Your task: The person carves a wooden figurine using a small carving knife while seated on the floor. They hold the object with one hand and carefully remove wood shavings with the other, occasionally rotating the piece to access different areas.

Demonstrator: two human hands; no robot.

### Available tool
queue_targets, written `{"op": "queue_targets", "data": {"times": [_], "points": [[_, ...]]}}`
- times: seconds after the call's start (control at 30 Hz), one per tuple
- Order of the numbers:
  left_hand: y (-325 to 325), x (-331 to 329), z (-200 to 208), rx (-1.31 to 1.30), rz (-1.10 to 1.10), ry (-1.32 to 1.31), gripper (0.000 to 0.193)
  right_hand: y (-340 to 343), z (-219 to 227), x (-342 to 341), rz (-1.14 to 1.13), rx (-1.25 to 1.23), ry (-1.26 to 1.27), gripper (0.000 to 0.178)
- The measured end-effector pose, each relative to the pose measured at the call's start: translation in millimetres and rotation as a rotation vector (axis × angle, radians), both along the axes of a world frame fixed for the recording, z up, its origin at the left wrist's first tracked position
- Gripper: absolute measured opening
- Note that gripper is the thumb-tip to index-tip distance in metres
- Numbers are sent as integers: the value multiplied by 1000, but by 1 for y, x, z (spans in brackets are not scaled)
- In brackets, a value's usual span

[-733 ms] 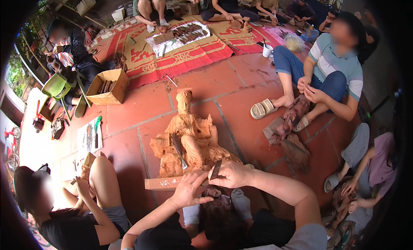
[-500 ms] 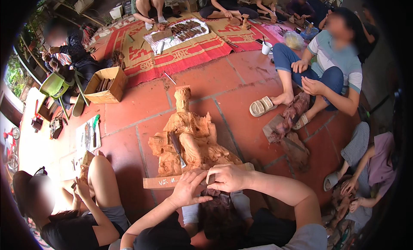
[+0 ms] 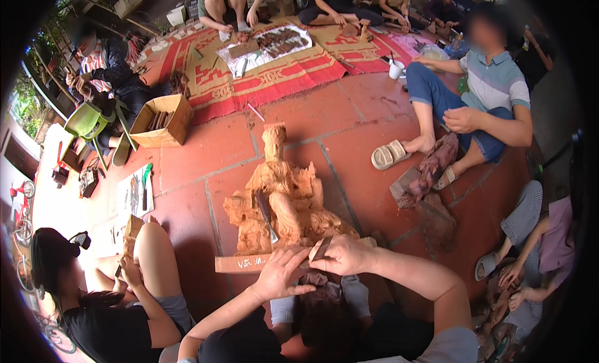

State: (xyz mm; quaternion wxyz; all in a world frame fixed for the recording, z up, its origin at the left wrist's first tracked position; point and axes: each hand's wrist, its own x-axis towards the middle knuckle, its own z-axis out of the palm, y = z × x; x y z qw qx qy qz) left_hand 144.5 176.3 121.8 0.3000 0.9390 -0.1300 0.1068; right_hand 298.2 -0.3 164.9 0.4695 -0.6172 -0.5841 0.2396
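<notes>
My right hand (image 3: 343, 255) is closed around a small dark brown strip (image 3: 321, 248), perhaps a tool handle or folded sandpaper; its kind is unclear. Close beside it, my left hand (image 3: 279, 274) has its fingers stretched out, near a dark reddish-brown wood carving (image 3: 320, 289) that sits between my feet, partly hidden by my hands. Just beyond them a pale wooden statue of a seated figure (image 3: 288, 194) stands on its plank base (image 3: 239, 264). A chisel with a dark handle (image 3: 264, 208) leans against the statue's front.
A cardboard box (image 3: 163, 127) of tools and a white sheet with tools (image 3: 133, 191) lie to the left. One person (image 3: 118, 319) carves at near left; another (image 3: 493, 82) sits at right behind a dark carving (image 3: 435, 166). A red-and-yellow mat (image 3: 215, 101) spreads across the back.
The brown strip in my right hand has tilted and shows more of its length. My left hand stays beside it with fingers extended. The whole view has shifted slightly.
</notes>
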Motion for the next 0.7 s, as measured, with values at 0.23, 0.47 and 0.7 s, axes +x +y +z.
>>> {"op": "queue_targets", "data": {"times": [0.23, 0.47, 0.7], "points": [[1, 12, -1, 5, -6, -48, 91, -2, -5, -4, 21, -7, -126, 16], [0, -4, -5, -29, 6, 23, 90, -4, -10, -15, 50, 39, -236, 20], [0, 0, -4, -19, 4, -32, 91, -3, -8, 0, 5, -59, -88, 21]]}}
